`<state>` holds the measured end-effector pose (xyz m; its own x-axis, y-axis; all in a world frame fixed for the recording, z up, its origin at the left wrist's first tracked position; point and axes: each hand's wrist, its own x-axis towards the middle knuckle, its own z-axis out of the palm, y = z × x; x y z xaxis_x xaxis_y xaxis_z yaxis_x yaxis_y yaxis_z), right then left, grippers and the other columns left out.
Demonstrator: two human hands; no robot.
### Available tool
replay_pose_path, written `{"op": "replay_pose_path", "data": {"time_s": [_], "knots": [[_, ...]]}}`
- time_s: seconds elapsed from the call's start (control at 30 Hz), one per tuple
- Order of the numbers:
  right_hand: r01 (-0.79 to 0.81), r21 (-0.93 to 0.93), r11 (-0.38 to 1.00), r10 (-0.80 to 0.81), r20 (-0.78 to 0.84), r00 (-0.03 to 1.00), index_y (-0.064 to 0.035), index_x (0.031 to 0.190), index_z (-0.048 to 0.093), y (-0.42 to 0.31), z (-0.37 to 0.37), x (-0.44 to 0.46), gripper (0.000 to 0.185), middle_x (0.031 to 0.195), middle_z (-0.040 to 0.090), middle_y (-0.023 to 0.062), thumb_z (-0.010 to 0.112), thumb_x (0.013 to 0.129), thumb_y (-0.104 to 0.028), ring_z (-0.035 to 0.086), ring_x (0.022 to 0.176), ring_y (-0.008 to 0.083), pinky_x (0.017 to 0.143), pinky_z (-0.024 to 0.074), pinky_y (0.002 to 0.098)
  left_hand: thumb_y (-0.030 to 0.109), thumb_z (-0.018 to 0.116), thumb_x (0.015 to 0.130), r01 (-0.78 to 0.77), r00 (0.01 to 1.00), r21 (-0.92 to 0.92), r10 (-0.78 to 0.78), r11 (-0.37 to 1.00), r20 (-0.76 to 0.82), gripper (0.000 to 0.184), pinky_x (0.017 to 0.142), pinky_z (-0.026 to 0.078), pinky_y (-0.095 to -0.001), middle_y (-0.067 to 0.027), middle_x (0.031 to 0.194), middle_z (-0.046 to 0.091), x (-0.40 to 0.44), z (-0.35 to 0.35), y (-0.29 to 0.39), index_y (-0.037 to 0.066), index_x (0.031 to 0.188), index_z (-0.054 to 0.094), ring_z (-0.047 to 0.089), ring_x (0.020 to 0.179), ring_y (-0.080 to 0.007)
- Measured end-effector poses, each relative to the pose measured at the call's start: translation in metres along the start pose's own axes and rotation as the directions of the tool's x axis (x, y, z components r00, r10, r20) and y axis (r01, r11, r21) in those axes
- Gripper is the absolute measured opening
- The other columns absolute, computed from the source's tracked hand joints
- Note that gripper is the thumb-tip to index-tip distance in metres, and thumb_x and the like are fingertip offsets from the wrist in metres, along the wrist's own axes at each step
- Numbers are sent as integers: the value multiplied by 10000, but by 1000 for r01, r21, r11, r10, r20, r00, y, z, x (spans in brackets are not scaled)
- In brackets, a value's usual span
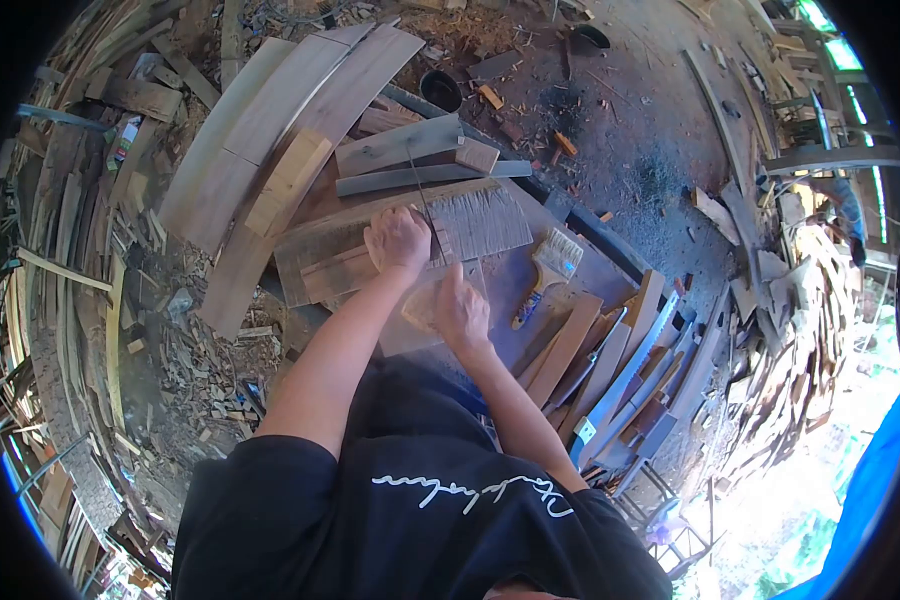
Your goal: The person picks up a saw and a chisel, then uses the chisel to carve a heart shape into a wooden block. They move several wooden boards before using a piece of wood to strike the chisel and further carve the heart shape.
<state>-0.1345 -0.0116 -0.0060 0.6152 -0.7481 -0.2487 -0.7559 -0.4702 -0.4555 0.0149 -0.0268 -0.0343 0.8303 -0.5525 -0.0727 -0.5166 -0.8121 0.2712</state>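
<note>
My left hand (400, 238) is curled over a narrow wooden strip (340, 272), pressing it against a wide, rough-grained board (485, 215). My right hand (462, 310) is closed close to my body, just below and to the right of the left. A thin dark blade (417, 178), seen nearly edge-on, runs away from the right hand past the left knuckles. It looks like a handsaw; its handle is hidden in my fingers. A pale, flat wooden piece (410, 338) lies under my forearms. Right of my hands rests a wide paintbrush (550, 268).
Long planks (280, 100) and a wood block (288, 185) lie at the left. Offcuts (400, 143) sit beyond my hands. Wood pieces and a long pale-blue saw blade (632, 365) crowd the right side. Scraps and a black bowl (440, 90) are on the ground.
</note>
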Motion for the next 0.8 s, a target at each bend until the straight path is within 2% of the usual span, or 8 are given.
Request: {"op": "replay_pose_path", "data": {"time_s": [0.17, 0.23, 0.33, 0.43, 0.5, 0.63, 0.7, 0.8], "knots": [[-82, -7, 997, 83, 97, 992, -35, 1034, 433, 19, 0, -49, 166, 775, 645, 213, 495, 910, -126, 660, 756, 397, 658, 527, 511, 276, 494, 906, 15, 1000, 0, -15, 1000, 17, 288, 839, 440, -434, -112, 926, 686, -2, -3, 2, 86, 823, 694, 621, 965, -279], [-3, 58, 998, 5, -22, 1000, -46, 1022, 432, 12, 3, -21, 148, 765, 644, 206, 493, 913, -126, 661, 755, 397, 637, 526, 506, 275, 496, 906, 10, 1000, -1, -10, 1000, 29, 285, 839, 439, -433, -112, 925, 686, -2, 0, 2, 85, 824, 692, 624, 958, -281], [46, -23, 999, -47, -58, 997, -48, 1020, 429, -6, 6, 33, 143, 759, 641, 201, 489, 912, -120, 658, 747, 394, 628, 525, 504, 275, 499, 905, 51, 997, 4, -51, 999, 54, 281, 839, 437, -431, -111, 923, 687, 3, -4, 4, 85, 827, 691, 628, 946, -285], [54, 5, 999, -53, -80, 995, -55, 1002, 428, 6, 12, 17, 121, 762, 636, 200, 484, 916, -120, 651, 733, 389, 623, 521, 506, 275, 499, 907, 77, 994, -4, -77, 997, 74, 278, 837, 438, -427, -110, 919, 688, 6, -4, 2, 90, 833, 693, 632, 938, -286], [32, 99, 995, -21, -106, 994, -54, 993, 430, 29, 19, -24, 125, 744, 630, 239, 487, 932, -147, 628, 721, 442, 628, 478, 562, 276, 497, 909, 83, 994, -30, -81, 996, 69, 277, 834, 440, -424, -109, 918, 688, 5, 0, 3, 93, 838, 694, 633, 934, -285], [-25, 145, 989, 25, -2, 1000, -54, 957, 447, 104, 28, -126, 102, 737, 609, 233, 487, 933, -145, 609, 719, 447, 624, 473, 554, 299, 466, 935, 48, 999, -70, -48, 996, -9, 299, 814, 458, -444, -112, 908, 689, 1, 0, 0, 98, 860, 675, 638, 936, -288], [-96, 67, 993, 89, 104, 991, -53, 955, 449, 120, 6, -169, 111, 742, 615, 244, 491, 944, -155, 616, 716, 445, 631, 476, 553, 317, 450, 945, 48, 999, -75, -49, 996, -19, 315, 813, 467, -456, -123, 907, 688, 3, -2, 1, 97, 872, 662, 643, 943, -294], [-176, 11, 984, 174, 122, 977, -50, 963, 454, 151, -6, -214, 117, 751, 622, 253, 490, 955, -161, 624, 722, 445, 639, 483, 547, 314, 461, 950, 11, 997, -93, -18, 996, -76, 314, 787, 456, -451, -97, 886, 688, 1, -1, 0, 106, 828, 662, 635, 905, -280]]}}
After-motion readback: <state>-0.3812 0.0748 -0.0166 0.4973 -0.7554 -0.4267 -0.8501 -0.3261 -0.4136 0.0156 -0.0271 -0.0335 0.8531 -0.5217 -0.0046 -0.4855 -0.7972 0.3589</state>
